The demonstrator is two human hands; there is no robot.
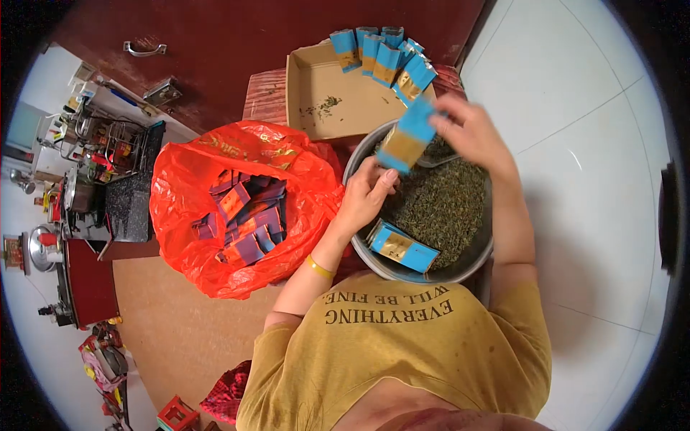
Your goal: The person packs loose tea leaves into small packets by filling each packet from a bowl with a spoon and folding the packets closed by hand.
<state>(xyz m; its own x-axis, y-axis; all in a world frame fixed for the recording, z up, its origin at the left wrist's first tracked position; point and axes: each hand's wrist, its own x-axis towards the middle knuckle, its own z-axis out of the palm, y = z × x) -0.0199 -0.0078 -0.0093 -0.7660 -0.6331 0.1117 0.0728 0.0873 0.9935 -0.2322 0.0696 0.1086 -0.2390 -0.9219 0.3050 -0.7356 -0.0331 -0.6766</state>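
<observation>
A blue and gold tea packet (pixel 404 144) is held tilted above a grey basin (pixel 347 172) of dried loose tea leaves (pixel 438 208). My left hand (pixel 365 194) grips the packet's lower end between thumb and fingers. At its upper end, my right hand (pixel 471 133) pinches the packet; this hand is slightly blurred. Inside the basin, a small stack of flat blue and gold packets (pixel 402 248) leans at the near side. Part of what looks like a scoop (pixel 438 161) shows in the leaves below my right hand.
An open cardboard box (pixel 305 108) beyond the basin holds several upright blue packets (pixel 388 61) and scattered leaf bits. To the left, a red plastic bag (pixel 180 179) contains many purple and orange sachets (pixel 251 219). A dark red door (pixel 215 43) stands behind; white floor tiles (pixel 589 215) lie right.
</observation>
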